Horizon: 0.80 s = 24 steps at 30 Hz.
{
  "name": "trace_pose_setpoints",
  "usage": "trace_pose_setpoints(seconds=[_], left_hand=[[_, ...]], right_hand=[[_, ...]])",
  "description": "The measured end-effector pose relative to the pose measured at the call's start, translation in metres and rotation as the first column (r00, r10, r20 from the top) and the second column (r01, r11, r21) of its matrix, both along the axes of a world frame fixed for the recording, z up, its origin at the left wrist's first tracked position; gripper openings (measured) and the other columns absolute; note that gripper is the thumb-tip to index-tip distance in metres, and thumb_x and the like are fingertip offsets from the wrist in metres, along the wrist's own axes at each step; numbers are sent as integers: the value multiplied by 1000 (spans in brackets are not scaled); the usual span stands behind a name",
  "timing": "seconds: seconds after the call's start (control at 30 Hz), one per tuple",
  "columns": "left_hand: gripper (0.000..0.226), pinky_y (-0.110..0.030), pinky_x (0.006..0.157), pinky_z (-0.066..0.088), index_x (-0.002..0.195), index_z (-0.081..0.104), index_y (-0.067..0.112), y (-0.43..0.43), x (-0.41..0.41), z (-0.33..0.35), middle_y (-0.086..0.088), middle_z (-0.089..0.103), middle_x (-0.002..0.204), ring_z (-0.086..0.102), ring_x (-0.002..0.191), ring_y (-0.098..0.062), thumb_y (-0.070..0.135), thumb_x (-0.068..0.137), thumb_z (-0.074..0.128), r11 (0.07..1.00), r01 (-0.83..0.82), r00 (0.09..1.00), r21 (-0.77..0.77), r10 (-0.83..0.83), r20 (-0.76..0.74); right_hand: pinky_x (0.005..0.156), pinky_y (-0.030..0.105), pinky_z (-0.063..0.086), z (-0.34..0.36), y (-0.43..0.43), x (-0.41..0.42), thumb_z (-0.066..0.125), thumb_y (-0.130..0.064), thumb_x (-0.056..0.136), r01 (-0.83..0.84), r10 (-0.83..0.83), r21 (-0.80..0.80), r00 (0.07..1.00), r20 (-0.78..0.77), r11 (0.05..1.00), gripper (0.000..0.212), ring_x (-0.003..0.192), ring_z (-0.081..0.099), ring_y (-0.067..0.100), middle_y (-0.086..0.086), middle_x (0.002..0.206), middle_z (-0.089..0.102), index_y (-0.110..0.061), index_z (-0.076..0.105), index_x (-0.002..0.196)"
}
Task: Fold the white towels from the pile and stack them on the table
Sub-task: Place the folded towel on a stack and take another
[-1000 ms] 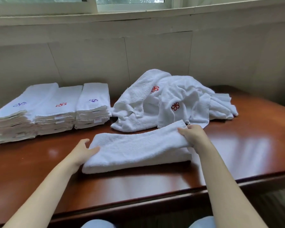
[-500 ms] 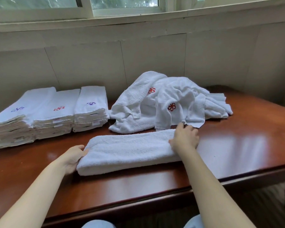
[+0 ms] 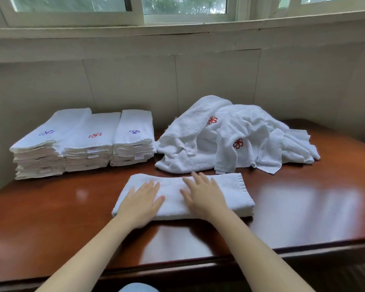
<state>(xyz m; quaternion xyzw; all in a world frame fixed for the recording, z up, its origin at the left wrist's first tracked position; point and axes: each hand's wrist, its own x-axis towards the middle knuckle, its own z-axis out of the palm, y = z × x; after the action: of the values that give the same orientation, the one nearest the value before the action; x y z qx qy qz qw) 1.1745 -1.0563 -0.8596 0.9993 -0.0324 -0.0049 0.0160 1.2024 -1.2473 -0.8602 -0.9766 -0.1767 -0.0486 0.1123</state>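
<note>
A folded towel (image 3: 230, 192) on the desk (image 3: 51, 218) is pressed flat by the left grip (image 3: 141, 199) and right grip (image 3: 204, 197), both released. Grasping and lifting onto the stacks (image 3: 89, 144) is likely called for next.

On the table (image 3: 51, 218), towards its front edge, a folded towel (image 3: 230, 192) lies left to right. Both hands rest flat on top of it, the left hand (image 3: 140, 202) on its left half and the right hand (image 3: 202, 194) near its middle. Just behind it and to the right sits the pile of unfolded towels (image 3: 230, 140). Three stacks of folded towels (image 3: 89, 148) stand side by side at the back left, close to the wall (image 3: 219, 81), below the window (image 3: 183, 5).
</note>
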Motion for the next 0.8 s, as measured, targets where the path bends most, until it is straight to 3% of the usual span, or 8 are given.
trace_pose_setpoints(seconds=[0.1, 0.3, 0.4, 0.53, 0.6, 0.7, 0.73, 0.8], left_hand=[[60, -39, 118, 2, 154, 6, 18, 7, 5, 0, 2, 0, 161, 0, 148, -10, 46, 102, 18, 997, -79, 996, -3, 79, -41], [64, -44, 118, 4, 154, 6, 15, 7, 18, -1, 2, -2, 161, -1, 148, -11, 50, 100, 17, 987, -160, 986, -24, 158, -44], [68, -48, 116, 13, 153, 4, 23, 15, 20, 0, 4, -6, 161, 1, 148, -15, 58, 97, 18, 949, -304, 951, -81, 299, -76], [76, -43, 106, 31, 152, 12, 22, 36, 21, 6, -9, 29, 153, 32, 137, -31, 65, 92, 31, 847, -478, 878, -233, 464, -114], [80, -39, 105, 34, 150, 19, 9, 49, 27, 12, -14, 37, 147, 38, 132, -34, 56, 91, 46, 765, -510, 858, -393, 487, -165], [76, -36, 101, 39, 145, 29, 3, 67, 28, 24, -15, 45, 142, 48, 125, -33, 44, 88, 58, 573, -602, 798, -556, 439, -412], [68, -36, 100, 40, 141, 37, 5, 70, 27, 29, -13, 49, 139, 51, 122, -30, 42, 88, 58, 543, -614, 789, -572, 395, -472], [49, -38, 103, 40, 132, 51, 7, 72, 26, 39, -13, 56, 133, 53, 120, -28, 32, 90, 56, 451, -589, 808, -671, 324, -492]], right_hand=[[118, 45, 0, -8, -25, 14, 21, -57, 97, 108, -112, -29, 980, -164, 994, 61, 148, 3, 20, 2, 161, 6, -31, 17, 151], [117, 46, -4, -8, -41, 21, 16, -58, 97, 269, -266, -17, 940, -213, 963, 63, 148, -2, 18, -1, 161, 1, -29, 13, 153], [117, 47, -3, -4, -40, 19, 17, -55, 98, 286, -280, -1, 936, -215, 958, 62, 148, 0, 19, 1, 161, 4, -26, 15, 153], [116, 51, 4, 11, -16, 8, 25, -43, 101, 352, -368, -134, 922, -121, 926, 55, 146, 11, 27, 9, 157, 18, -15, 25, 148], [114, 50, 13, 26, 11, -3, 34, -37, 100, 269, -276, -129, 960, -44, 955, 48, 140, 23, 31, 12, 150, 31, -13, 34, 142], [105, 47, 26, 33, 64, -28, 44, -35, 96, -64, 63, -12, 994, -86, 998, 47, 130, 37, 36, 14, 140, 43, -12, 37, 137], [104, 48, 28, 31, 79, -38, 49, -37, 94, -149, 147, -8, 980, -134, 989, 56, 131, 35, 37, 15, 141, 41, -13, 32, 141], [111, 52, 17, 26, 100, -53, 62, -42, 86, -220, 206, -19, 937, -283, 975, 91, 141, 16, 41, 16, 155, 19, -18, 3, 152]])
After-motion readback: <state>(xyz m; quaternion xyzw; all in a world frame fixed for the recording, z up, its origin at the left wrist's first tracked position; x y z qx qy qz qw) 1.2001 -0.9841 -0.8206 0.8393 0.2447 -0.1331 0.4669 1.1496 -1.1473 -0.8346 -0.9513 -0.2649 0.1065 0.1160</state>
